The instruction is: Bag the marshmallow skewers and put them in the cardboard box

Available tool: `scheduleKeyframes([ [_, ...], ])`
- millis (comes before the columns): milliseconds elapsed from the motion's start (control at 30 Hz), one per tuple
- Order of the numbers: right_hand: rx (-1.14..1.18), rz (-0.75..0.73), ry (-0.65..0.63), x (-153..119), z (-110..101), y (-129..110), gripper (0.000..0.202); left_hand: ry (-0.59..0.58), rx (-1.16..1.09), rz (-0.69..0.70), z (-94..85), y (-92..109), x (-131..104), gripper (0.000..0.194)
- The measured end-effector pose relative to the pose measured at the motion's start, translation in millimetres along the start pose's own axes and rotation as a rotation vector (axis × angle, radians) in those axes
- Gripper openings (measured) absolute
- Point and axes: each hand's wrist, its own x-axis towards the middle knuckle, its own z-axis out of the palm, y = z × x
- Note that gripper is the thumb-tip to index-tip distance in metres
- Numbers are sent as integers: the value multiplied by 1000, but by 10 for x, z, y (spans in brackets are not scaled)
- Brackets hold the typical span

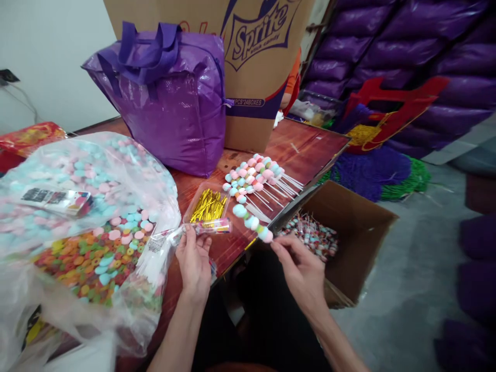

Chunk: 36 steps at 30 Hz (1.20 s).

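My right hand is closed, pinching the lower end of a candy skewer threaded with pink, blue, white and green candies. My left hand pinches a clear printed plastic sleeve between thumb and fingers. That sleeve lies over the near edge of a small plastic tray of gold twist ties. Just beyond the held skewer, a pile of candy skewers rests on the table, white sticks pointing right. Left of my left hand spreads a large clear bag of loose candies.
A purple zip bag and a tall cardboard carton stand at the table's back. Right of the table, an open cardboard box holds many wrapped skewers. Purple bundles and a red stool lie beyond.
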Motion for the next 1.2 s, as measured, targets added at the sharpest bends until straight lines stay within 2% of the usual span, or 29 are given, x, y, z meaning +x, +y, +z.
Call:
scheduleKeyframes([
  [133,28,-67,28,-298,-117,-67,12,-5,0,-11,-12,-38,0,29],
  [367,-39,-208,-63,-276,-282,-67,12,-91,42,-8,-11,-90,-69,39],
  [433,-45,-185,-123,-250,-350,-80,12,-142,75,42,-19,-104,-72,39],
  [567,-2,-43,-260,-230,-411,-104,17,-208,162,135,-49,-170,-63,35],
  [800,36,67,-235,-267,-308,-118,21,-186,368,415,-105,-290,-129,26],
  [933,27,88,-336,-263,-292,-120,24,-238,521,522,-141,-300,-153,24],
  [1033,10,83,-359,-249,-293,-115,25,-216,492,494,-161,-304,-123,25],
  [1133,-7,99,-303,-242,-296,-108,26,-154,395,392,-169,-303,-79,25],
  [1200,-8,101,-323,-246,-293,-104,26,-140,352,320,-173,-301,-68,23],
])
